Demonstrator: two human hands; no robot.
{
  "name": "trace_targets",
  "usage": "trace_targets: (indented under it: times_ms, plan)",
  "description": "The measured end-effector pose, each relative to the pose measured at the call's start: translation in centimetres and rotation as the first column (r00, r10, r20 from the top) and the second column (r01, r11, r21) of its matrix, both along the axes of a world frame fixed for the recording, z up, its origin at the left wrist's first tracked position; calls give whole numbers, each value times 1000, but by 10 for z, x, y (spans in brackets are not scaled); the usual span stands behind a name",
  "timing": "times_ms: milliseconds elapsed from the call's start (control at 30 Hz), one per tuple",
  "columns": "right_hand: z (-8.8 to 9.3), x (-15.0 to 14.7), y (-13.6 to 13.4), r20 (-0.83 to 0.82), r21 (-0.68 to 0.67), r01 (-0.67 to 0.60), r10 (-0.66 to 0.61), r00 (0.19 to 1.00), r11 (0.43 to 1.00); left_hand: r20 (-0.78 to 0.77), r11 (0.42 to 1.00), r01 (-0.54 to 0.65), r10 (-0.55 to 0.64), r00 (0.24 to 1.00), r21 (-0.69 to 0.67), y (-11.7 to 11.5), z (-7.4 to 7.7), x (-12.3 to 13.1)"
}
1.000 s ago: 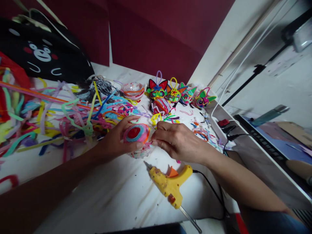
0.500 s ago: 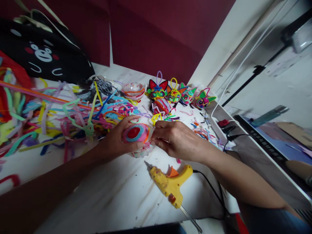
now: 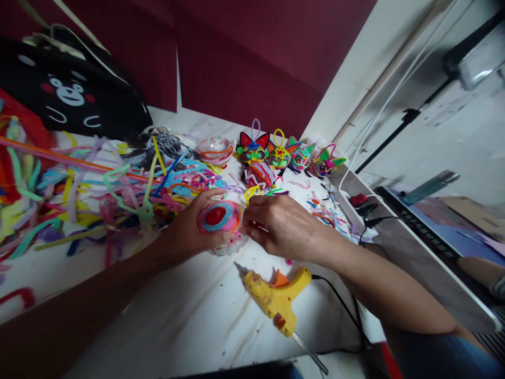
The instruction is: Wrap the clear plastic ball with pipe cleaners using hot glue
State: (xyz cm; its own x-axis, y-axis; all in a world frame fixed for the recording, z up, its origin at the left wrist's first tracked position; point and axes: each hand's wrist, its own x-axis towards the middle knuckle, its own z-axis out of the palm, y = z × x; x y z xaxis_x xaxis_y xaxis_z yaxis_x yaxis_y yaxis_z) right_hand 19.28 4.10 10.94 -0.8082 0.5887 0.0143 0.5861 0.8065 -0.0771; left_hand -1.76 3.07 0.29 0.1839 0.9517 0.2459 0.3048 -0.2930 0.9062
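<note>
My left hand (image 3: 193, 223) is wrapped round a clear round ball (image 3: 220, 217) partly covered in coiled pipe cleaners, with a red centre ringed by light blue and pink. At the ball's right side, the fingers of my right hand (image 3: 276, 223) are pinched together against it; what they hold, if anything, is hidden behind the knuckles. On the white table just in front lies a yellow glue gun (image 3: 272, 300), its nozzle pointing toward the ball and its orange trigger facing up.
Loose pipe cleaners (image 3: 126, 195) heap across the left. Behind my hands stand several finished cat-eared ornaments (image 3: 254, 150), a striped ball (image 3: 260, 173) and a clear bowl (image 3: 214, 151). A black bag (image 3: 71, 89) sits at the back left. A cord (image 3: 339, 297) trails right from the glue gun.
My right hand has shifted very slightly left against the ball. The whole view has tilted a little; the ball stays in my left hand and the glue gun lies still.
</note>
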Motion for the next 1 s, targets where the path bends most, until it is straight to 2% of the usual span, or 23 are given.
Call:
trace_targets:
  times_ms: [167, 400, 533, 633, 767, 867, 933, 1000]
  plan:
    - [3, -6, -2, 34, -7, 57, -57, 998, 998, -35, 999, -9, 11, 999, 51, 1, -1, 0]
    - [4, -11, -4, 49, -18, 102, -101, 994, 995, -60, 998, 5, -2, 998, 57, 4, -2, -3]
    - [6, -13, -6, 71, -16, 126, -125, 990, 992, -84, 992, -24, 35, 996, 123, 4, -2, -2]
    - [5, -16, -8, 72, -26, 138, -136, 988, 990, -96, 992, -35, 47, 994, 119, 3, -3, 0]
    - [2, -17, -10, 13, -46, 174, -173, 985, 984, -109, 993, -38, 50, 993, 108, 0, -1, 0]
    - [1, -12, -8, -68, -82, 198, -204, 977, 977, -97, 995, -43, 52, 994, 94, -4, 7, 0]
    - [0, -6, -6, -131, -108, 185, -198, 971, 977, -108, 996, -33, 42, 993, 86, -6, 13, 1]
    - [-2, 1, -3, -194, -87, 122, -137, 971, 989, -121, 995, -16, 27, 992, 94, -7, 16, 2]
